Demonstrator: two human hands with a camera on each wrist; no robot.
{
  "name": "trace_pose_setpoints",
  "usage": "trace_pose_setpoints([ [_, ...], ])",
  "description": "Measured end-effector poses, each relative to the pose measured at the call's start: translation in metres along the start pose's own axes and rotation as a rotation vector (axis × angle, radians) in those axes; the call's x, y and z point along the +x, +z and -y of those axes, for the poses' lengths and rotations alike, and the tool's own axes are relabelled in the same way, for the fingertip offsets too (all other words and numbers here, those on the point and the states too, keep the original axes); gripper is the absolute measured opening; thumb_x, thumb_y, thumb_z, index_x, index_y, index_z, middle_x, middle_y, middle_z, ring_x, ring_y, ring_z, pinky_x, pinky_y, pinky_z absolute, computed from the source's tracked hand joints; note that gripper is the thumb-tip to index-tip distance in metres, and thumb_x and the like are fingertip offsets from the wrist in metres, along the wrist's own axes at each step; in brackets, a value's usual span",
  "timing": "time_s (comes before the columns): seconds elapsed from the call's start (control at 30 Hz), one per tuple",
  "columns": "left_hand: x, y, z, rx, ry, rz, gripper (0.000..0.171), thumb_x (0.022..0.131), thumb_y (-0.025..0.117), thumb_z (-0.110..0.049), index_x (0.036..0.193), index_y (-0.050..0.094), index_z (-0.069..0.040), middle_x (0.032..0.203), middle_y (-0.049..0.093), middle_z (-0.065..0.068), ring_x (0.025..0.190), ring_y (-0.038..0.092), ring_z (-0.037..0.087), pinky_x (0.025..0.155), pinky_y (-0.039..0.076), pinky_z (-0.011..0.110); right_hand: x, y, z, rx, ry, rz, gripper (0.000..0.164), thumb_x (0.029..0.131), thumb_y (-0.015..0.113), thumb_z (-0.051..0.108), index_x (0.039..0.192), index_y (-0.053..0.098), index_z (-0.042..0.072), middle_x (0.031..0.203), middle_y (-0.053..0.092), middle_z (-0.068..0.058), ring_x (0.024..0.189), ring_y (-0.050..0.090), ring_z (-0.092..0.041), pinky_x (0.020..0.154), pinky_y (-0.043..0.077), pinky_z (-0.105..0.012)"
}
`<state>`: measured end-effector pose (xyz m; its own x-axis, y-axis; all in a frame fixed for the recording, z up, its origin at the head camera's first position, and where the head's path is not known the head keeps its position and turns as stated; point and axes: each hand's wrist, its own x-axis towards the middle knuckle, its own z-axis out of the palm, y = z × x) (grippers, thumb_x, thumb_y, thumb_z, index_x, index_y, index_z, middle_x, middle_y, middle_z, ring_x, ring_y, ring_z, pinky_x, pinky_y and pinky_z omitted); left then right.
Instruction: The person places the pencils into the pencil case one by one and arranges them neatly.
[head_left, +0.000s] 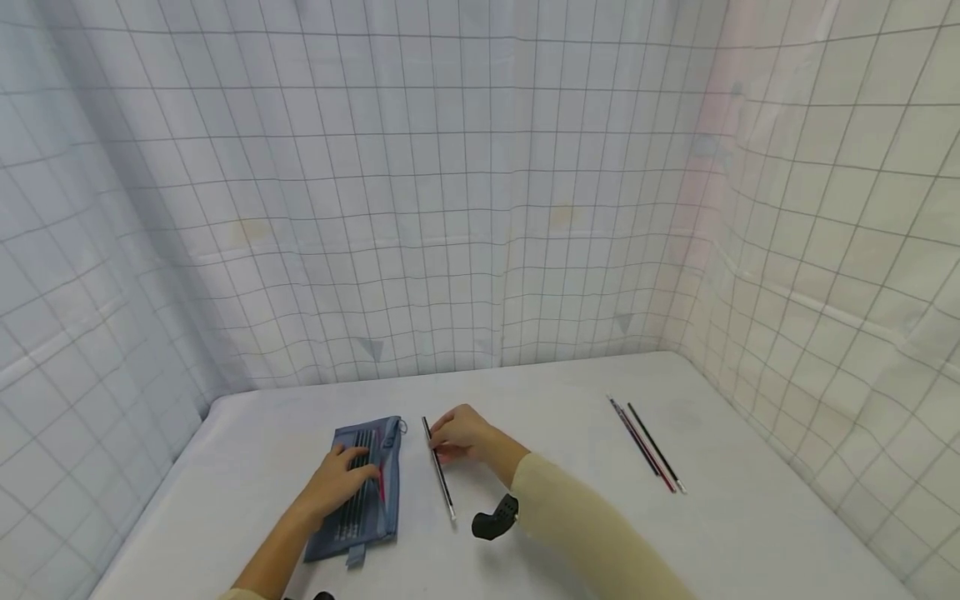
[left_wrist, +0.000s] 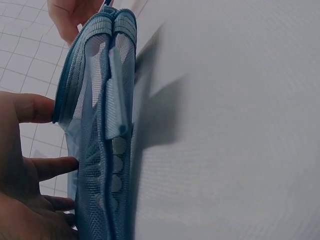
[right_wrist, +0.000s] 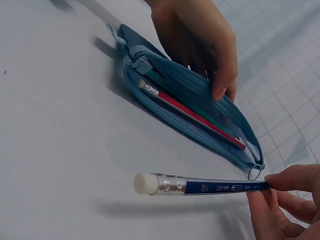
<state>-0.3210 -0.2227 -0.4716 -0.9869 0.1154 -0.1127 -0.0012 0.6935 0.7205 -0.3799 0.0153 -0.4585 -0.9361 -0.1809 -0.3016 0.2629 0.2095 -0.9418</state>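
A blue mesh pencil case [head_left: 392, 479] lies unzipped in front of me, its mouth gaping to the right. My left hand [head_left: 339, 485] rests on top of it with fingers spread, the thumb at the zipper lip. Inside, the right wrist view shows a red pencil [right_wrist: 192, 116] with a white eraser and a green one [right_wrist: 212, 119] behind it. Just right of the case, my right hand [head_left: 462, 433] pinches a dark blue pencil [right_wrist: 220, 186] between thumb and fingers. Its white eraser end points toward me.
Several pencils [head_left: 645, 446] lie side by side at the right of the white table [head_left: 555, 408]. A grid-patterned curtain [head_left: 465, 183] surrounds the back and sides. The black wrist camera [head_left: 497, 518] hangs below my right sleeve.
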Motion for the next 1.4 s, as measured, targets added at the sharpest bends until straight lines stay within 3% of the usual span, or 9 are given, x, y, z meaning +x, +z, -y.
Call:
trace_pose_setpoints([
  [0.47,0.002,0.002,0.001,0.010,-0.016,-0.007,0.071,0.096,0.062,-0.036,0.148,0.045,0.010,0.158,0.011,0.045,0.144,0.011,0.066,0.111,0.016,0.076,0.006,0.047,0.003,-0.008,0.003,-0.007,0.011,0.086,0.075,-0.010,0.090,0.072,-0.001,0.073,0.064,-0.007,0.057,0.058,-0.015,0.048,0.054,-0.022],
  [0.73,0.001,0.001,0.000,-0.025,0.007,-0.006,0.068,0.097,0.061,-0.032,0.147,0.046,0.011,0.158,0.012,0.045,0.144,0.013,0.065,0.113,0.018,0.075,0.008,0.071,0.012,-0.050,0.018,-0.157,0.022,0.082,0.077,-0.009,0.087,0.063,0.007,0.075,0.067,-0.008,0.058,0.064,-0.017,0.046,0.054,-0.024],
  [1.2,-0.003,0.002,0.001,-0.037,0.037,-0.011,0.065,0.098,0.061,-0.031,0.146,0.048,0.011,0.158,0.018,0.042,0.144,0.017,0.063,0.112,0.022,0.074,0.021,0.094,0.011,-0.269,-0.023,-0.269,0.014,0.083,0.074,-0.009,0.079,0.064,0.000,0.070,0.060,-0.009,0.051,0.061,-0.018,0.048,0.056,-0.028],
  [1.4,-0.002,0.001,0.001,-0.020,0.046,-0.018,0.065,0.097,0.062,-0.031,0.145,0.049,0.011,0.156,0.023,0.041,0.143,0.023,0.062,0.111,0.027,0.073,0.016,0.098,0.012,-0.275,-0.050,-0.298,0.014,0.082,0.074,-0.011,0.087,0.066,0.000,0.081,0.060,-0.011,0.058,0.061,-0.020,0.048,0.055,-0.029],
])
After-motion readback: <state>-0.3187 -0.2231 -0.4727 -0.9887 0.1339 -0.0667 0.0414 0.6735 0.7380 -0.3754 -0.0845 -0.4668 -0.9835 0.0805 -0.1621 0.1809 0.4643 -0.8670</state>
